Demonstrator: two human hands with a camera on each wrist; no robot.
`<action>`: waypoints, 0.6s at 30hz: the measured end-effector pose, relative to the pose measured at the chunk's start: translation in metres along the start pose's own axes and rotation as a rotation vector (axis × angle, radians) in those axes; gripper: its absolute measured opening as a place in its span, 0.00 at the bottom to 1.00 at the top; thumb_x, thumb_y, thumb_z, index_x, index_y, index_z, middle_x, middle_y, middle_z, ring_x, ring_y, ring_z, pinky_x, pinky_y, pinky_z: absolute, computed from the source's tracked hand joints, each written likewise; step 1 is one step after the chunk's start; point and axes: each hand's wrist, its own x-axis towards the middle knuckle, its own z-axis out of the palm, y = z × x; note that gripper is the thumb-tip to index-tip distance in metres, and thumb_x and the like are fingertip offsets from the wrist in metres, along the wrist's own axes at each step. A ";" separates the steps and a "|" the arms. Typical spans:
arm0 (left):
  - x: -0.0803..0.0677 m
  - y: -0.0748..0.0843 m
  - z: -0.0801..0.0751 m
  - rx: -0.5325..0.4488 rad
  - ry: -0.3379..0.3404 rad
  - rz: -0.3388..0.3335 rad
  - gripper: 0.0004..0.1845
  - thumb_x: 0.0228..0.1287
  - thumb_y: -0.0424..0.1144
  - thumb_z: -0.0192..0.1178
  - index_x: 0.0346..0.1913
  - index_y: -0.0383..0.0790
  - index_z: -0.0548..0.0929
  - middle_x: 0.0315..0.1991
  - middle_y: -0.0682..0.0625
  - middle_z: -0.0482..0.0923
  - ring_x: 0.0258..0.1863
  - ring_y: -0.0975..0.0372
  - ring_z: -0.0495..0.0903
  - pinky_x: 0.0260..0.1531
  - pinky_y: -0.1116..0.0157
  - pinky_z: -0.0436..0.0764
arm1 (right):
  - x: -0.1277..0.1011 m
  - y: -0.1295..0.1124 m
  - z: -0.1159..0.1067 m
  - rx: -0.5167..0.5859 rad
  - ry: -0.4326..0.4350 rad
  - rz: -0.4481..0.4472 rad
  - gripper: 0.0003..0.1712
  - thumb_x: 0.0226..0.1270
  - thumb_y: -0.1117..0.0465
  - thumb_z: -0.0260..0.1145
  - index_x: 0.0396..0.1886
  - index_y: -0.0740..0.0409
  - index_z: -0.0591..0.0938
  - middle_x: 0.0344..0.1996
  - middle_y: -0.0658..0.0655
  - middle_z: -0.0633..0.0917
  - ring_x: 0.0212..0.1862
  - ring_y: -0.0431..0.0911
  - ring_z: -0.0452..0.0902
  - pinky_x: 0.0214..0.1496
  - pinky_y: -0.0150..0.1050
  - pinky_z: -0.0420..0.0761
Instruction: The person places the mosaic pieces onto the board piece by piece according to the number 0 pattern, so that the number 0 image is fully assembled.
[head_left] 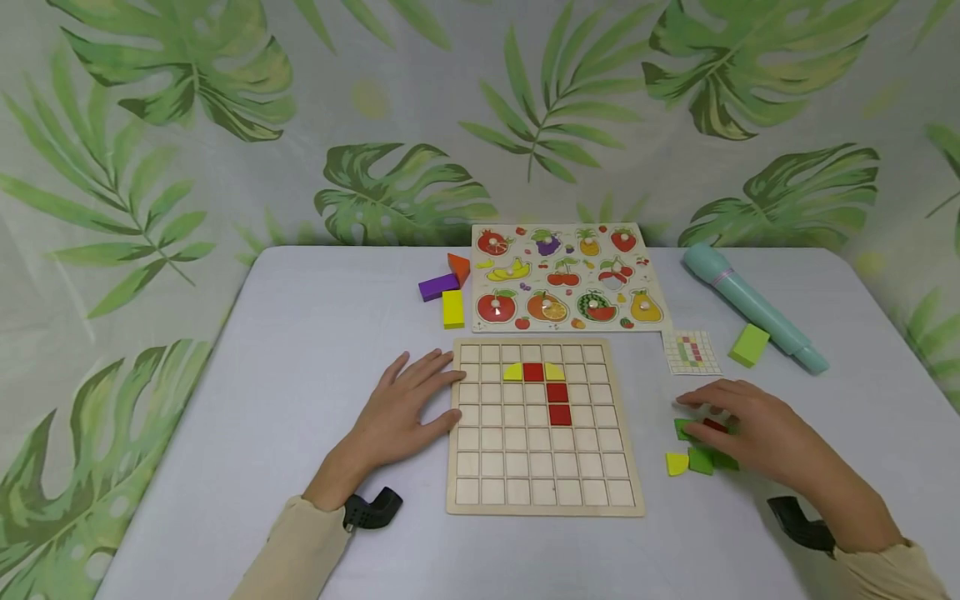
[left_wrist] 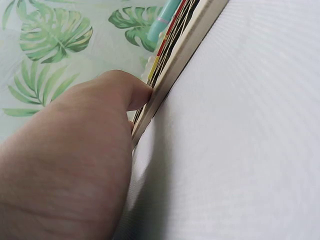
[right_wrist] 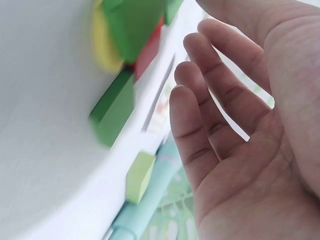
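Observation:
A square wooden grid board (head_left: 546, 510) lies in the middle of the table. Three red squares (head_left: 533, 372) and two yellow rounded tiles (head_left: 513, 373) sit in its upper cells. My left hand (head_left: 405, 414) rests at the board's left side, fingers extended, with the thumb touching its edge in the left wrist view. To the right, my right hand (head_left: 765, 433) hovers over a loose group of tiles, fingers slightly bent and holding nothing. Around its fingertips are green tiles (head_left: 701, 461), a yellow rounded tile (head_left: 677, 464) and a red tile (head_left: 715, 425), partly hidden by the hand.
Behind the grid board lies a fruit puzzle board (head_left: 528, 275). A small pattern card (head_left: 692, 353), a light green block (head_left: 748, 345) and a long teal stick (head_left: 757, 308) lie at the right. Purple (head_left: 438, 287), yellow (head_left: 453, 309) and orange (head_left: 459, 268) blocks sit at the back left.

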 end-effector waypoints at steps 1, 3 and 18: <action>0.000 0.000 0.000 0.001 -0.001 0.000 0.28 0.71 0.56 0.60 0.70 0.52 0.78 0.78 0.50 0.66 0.80 0.56 0.59 0.81 0.46 0.48 | -0.002 0.002 0.000 -0.007 -0.002 0.006 0.22 0.55 0.59 0.82 0.50 0.48 0.89 0.44 0.44 0.88 0.39 0.37 0.78 0.37 0.35 0.82; 0.000 0.000 0.000 0.002 -0.002 0.001 0.28 0.71 0.56 0.60 0.70 0.51 0.78 0.78 0.50 0.66 0.80 0.56 0.59 0.81 0.45 0.48 | -0.005 0.006 -0.001 -0.015 -0.018 0.025 0.21 0.55 0.58 0.82 0.50 0.48 0.89 0.44 0.45 0.88 0.40 0.37 0.78 0.38 0.36 0.82; 0.000 -0.001 0.002 0.000 0.002 -0.005 0.28 0.71 0.56 0.60 0.70 0.52 0.78 0.78 0.50 0.66 0.80 0.56 0.59 0.81 0.46 0.48 | -0.018 0.025 -0.004 -0.027 -0.112 0.130 0.21 0.55 0.56 0.82 0.50 0.50 0.89 0.45 0.49 0.89 0.43 0.45 0.81 0.39 0.36 0.84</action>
